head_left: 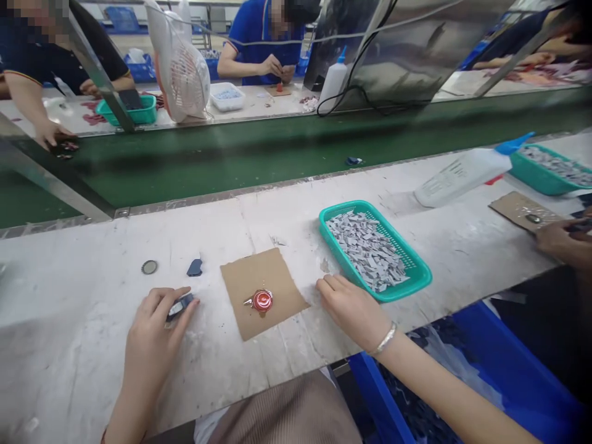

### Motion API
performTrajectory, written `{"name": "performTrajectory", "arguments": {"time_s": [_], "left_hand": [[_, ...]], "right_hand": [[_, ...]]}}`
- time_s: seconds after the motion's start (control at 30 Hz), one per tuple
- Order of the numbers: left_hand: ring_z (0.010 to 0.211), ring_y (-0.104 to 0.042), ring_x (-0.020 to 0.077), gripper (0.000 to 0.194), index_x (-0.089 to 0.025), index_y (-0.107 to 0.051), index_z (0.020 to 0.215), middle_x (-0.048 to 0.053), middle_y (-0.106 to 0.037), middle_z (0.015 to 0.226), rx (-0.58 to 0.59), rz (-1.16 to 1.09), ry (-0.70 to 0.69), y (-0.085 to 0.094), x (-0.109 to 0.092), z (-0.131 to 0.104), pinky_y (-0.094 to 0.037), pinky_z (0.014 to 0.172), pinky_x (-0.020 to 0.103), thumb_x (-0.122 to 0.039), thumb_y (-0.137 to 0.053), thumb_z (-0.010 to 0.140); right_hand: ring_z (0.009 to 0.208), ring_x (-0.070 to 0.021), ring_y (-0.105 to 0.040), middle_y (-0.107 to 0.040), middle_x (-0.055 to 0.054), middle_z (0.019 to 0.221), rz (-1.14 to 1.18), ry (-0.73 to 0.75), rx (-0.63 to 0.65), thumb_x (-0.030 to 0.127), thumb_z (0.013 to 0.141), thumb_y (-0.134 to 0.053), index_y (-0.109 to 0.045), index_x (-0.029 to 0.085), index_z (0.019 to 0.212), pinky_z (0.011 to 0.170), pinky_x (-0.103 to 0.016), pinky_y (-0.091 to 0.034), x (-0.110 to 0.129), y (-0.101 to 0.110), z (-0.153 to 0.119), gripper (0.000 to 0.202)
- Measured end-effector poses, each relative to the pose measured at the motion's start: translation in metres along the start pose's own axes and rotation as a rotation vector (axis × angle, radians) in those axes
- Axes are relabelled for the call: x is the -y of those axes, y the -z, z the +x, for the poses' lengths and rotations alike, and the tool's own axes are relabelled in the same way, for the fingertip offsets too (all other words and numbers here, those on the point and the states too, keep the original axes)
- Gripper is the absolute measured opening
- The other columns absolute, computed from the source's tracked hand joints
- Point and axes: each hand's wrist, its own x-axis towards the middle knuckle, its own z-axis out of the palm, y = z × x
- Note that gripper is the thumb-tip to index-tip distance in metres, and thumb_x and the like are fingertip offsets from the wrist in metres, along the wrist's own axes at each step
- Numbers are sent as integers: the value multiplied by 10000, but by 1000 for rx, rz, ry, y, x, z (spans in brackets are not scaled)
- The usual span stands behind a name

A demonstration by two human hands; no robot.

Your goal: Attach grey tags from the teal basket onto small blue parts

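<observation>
My left hand pinches a small dark blue piece with a whitish patch, low over the white table. Just beyond it lie a similar dark blue piece and a round metal bottle cap. On a brown cardboard square between my hands rests a glossy red round thing with a pointed silvery end. My right hand is closed, its fingers curled down beside a teal basket of small grey-white pieces. Whatever its fingertips hold, if anything, is hidden.
A white squeeze bottle with a blue nozzle leans on its side at right. Past it are another teal basket and a co-worker's hand. A green belt runs behind the table edge. Below right stands a blue bin.
</observation>
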Motion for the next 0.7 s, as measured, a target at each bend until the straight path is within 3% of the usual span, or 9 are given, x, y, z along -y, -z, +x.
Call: {"name": "performTrajectory", "arguments": {"time_s": [0.17,0.23,0.3,0.47,0.7], "left_hand": [[661,-659,163,233,-199,-718,836,61,-661,992,160,-695,500,-7,-19,-25,-500,498,253,-418,-750,762],[655,-688,162,273,-191,-732,836,63,-681,1016,164,-900,683,-15,-27,-32,-521,518,246,-416,-802,699],[768,-723,189,303,-195,-748,874,61,-714,1001,148,-1035,804,-23,-36,-37,-554,635,246,-395,-835,664],[860,-706,173,359,-216,-754,1014,42,-767,844,149,-1155,910,-31,-57,-46,-528,766,224,-344,-836,690],[594,-611,88,242,-211,-793,887,13,-752,763,118,-1165,959,-32,-71,-50,-516,660,188,-345,-831,689]], "right_hand": [[772,-205,-639,-633,-69,801,138,36,-22,48,917,-509,-661,156,875,696,-307,-539,-1,-19,-7,190],[803,-198,-654,-638,-83,873,249,33,-84,83,952,-471,-686,149,946,710,-308,-558,-7,-22,-9,225],[828,-205,-669,-637,-103,931,335,35,-133,99,965,-445,-698,141,972,706,-321,-575,-13,-24,-10,256],[977,-250,-683,-664,-135,1073,352,114,-145,118,968,-455,-699,150,968,823,-387,-590,-24,-28,-4,247],[906,-240,-690,-722,-117,996,266,180,-227,123,967,-526,-646,108,1119,840,-384,-576,-21,-31,-1,194]]}}
